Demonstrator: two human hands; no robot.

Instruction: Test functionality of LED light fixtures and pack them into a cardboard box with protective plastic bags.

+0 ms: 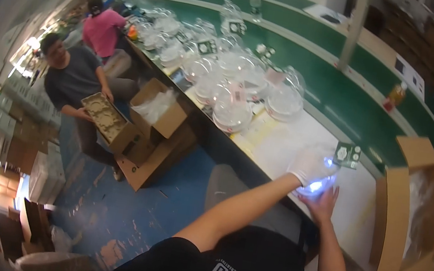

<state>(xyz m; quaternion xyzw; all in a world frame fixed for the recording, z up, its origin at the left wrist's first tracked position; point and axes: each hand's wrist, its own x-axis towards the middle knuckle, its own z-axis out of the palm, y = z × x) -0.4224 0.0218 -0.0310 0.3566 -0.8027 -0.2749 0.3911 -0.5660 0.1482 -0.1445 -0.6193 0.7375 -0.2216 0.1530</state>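
Note:
A clear, rounded object [315,186], apparently a light, glows blue-white above the white worktop. My left hand [304,167], in a white glove, is closed on its upper left side; motion blurs the fingers. My bare right hand [323,203] grips the near right side, with its fingers partly curled around it. Just beyond my hands is a dark green printed tag [347,155]; whether it is joined to the glowing object I cannot tell. Farther left along the bench stand several clear, dome-like pieces [232,109], some with tags.
At right stands an open cardboard box [408,217] with a plastic liner. A green conveyor [321,52] runs behind the worktop [284,140], with a bottle [395,97] on its ledge. At left, a co-worker [75,79] holds a moulded tray [104,115] beside an open carton [159,108].

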